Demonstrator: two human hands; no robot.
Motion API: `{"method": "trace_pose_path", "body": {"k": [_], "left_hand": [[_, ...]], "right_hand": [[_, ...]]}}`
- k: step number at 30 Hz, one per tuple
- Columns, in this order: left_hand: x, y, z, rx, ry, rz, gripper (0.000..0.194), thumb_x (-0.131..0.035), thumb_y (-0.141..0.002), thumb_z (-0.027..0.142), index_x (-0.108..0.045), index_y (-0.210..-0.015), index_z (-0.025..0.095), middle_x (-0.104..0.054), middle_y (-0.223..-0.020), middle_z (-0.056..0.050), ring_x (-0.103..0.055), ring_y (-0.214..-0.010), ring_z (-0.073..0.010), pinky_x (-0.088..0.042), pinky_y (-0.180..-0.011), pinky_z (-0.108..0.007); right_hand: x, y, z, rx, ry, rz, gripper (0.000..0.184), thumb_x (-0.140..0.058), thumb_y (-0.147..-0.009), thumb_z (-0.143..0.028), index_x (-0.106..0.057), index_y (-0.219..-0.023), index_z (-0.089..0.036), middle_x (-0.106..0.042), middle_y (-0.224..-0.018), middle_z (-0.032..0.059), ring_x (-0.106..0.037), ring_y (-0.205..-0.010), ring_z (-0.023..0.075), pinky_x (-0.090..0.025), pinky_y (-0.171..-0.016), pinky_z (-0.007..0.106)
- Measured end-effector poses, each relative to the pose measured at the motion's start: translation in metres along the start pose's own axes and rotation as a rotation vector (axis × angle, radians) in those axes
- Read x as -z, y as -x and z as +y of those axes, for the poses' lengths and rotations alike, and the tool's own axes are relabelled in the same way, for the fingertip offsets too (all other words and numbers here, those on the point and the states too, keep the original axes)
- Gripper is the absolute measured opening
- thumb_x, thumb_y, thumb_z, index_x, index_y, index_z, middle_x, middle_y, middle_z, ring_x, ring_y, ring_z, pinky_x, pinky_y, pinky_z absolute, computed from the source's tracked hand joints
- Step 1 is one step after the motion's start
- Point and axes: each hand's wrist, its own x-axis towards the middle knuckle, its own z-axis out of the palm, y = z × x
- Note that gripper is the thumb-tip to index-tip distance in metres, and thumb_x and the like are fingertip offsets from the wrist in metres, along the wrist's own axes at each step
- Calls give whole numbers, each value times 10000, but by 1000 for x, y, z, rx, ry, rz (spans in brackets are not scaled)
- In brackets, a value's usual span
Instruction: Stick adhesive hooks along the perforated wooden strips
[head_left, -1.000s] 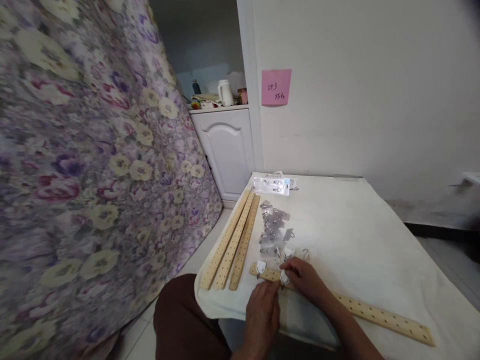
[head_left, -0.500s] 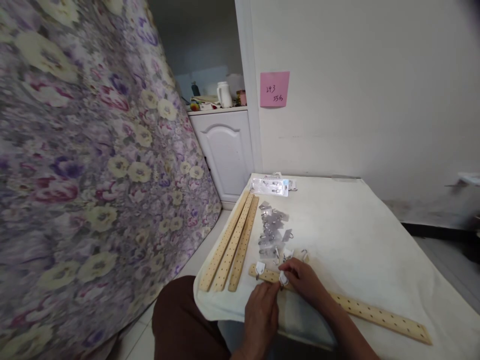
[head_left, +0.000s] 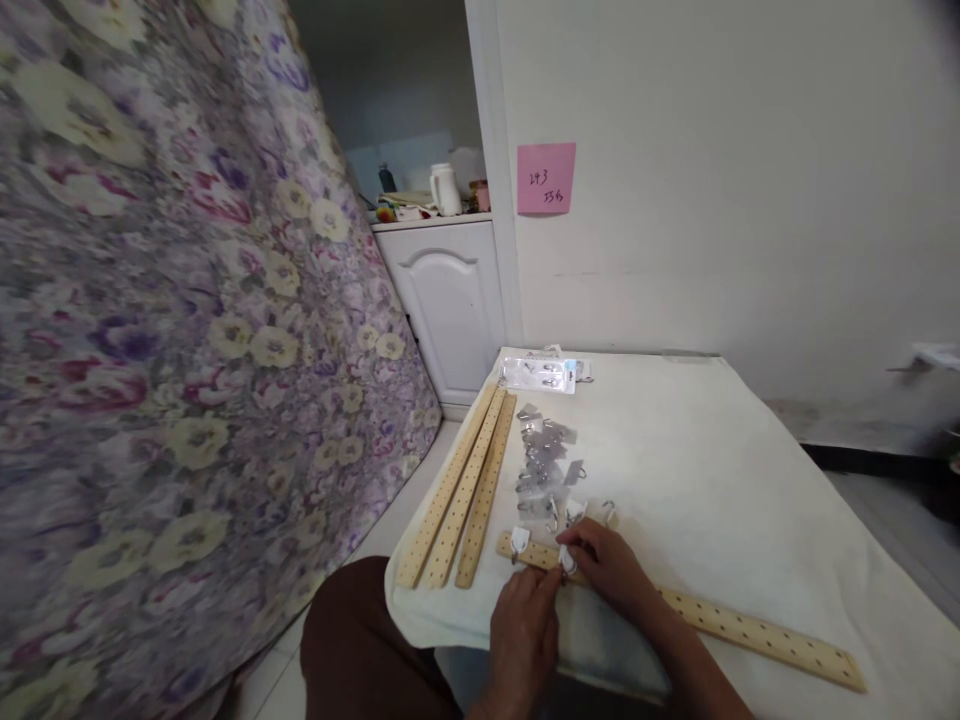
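A long wooden strip with rows of small holes (head_left: pixel 757 627) lies across the near side of the cloth-covered table. My right hand (head_left: pixel 609 562) pinches a white adhesive hook (head_left: pixel 568 560) from above against this strip. From the near side, my left hand (head_left: pixel 523 612) has its fingers closed at the lower end of the same hook; the fingertips are partly hidden. Another white hook (head_left: pixel 520 542) sits on the strip near its left end. Just beyond my right hand lie one more white hook (head_left: pixel 575 509) and a small metal hook (head_left: pixel 608 511).
Several clear-backed metal hooks (head_left: pixel 544 460) lie in a heap past the strip. Three more perforated wooden strips (head_left: pixel 471 490) rest along the table's left side. A clear package (head_left: pixel 536 375) is at the far edge. A floral curtain (head_left: pixel 225 350) hangs at left.
Both hands stay at the same hook on the strip, with hardly any movement. The whole view has shifted slightly.
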Motion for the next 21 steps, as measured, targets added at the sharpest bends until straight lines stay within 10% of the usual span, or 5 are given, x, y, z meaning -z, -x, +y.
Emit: {"method": "trace_pose_path", "body": {"k": [21], "left_hand": [[0, -3, 3, -2, -38, 61, 319, -473, -878, 154, -546, -1184, 204, -639, -992, -85, -595, -889, -215, -531, -746, -368]], "right_hand": [[-1, 1, 3, 14, -34, -10, 236, -519, -802, -225, -702, -950, -234, -688, -975, 38, -611, -967, 197, -436, -882, 314]]}}
